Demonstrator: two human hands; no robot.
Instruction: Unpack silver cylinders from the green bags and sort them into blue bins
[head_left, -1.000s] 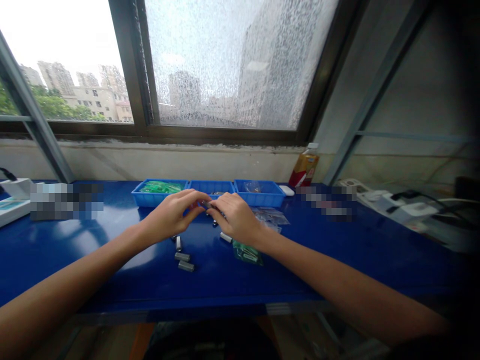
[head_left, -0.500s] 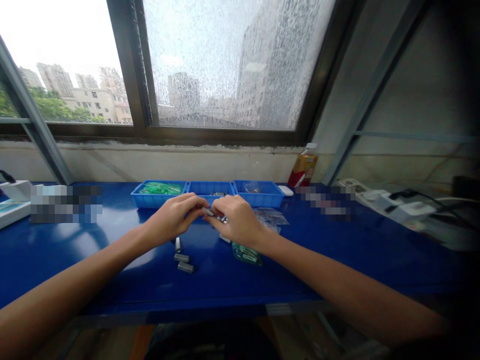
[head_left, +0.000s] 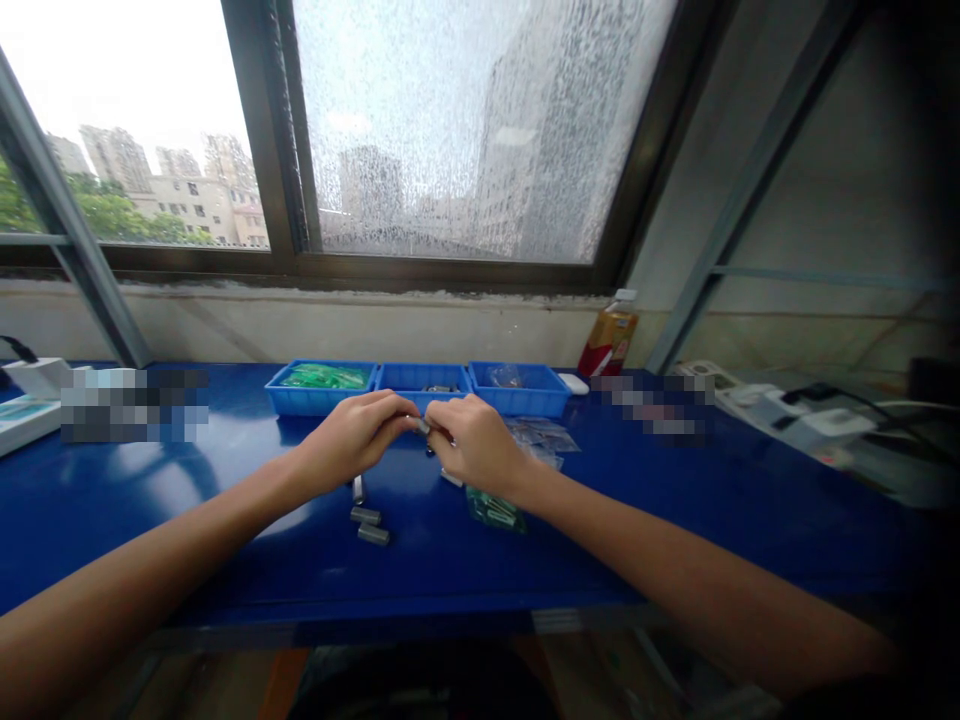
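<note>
My left hand (head_left: 364,432) pinches a small silvery metal piece (head_left: 422,425) between thumb and fingertips above the middle of the table. My right hand (head_left: 476,440) is closed at the other end of the same piece, its fingers curled and partly hiding it. A dark bit shows just under the right fingertips, too small to name. Below my left hand lie several grey metal blocks (head_left: 365,516) on the blue table (head_left: 420,570). Under my right wrist is a green-tinted plastic bag (head_left: 495,508) with long thin pieces in it. Another metal piece (head_left: 451,478) lies beside my right palm.
Three joined blue bins stand behind my hands: the left bin (head_left: 322,402) has green packets, the middle bin (head_left: 424,378) metal parts, the right bin (head_left: 520,402) a clear bag. Clear bags (head_left: 544,435) lie right of my hand. A drink bottle (head_left: 609,335) and power strips (head_left: 30,420) flank them.
My fingertips have shifted on the metal piece, and the shiny part that showed under my right fingers is now mostly hidden. Both arms stay nearly in place.
</note>
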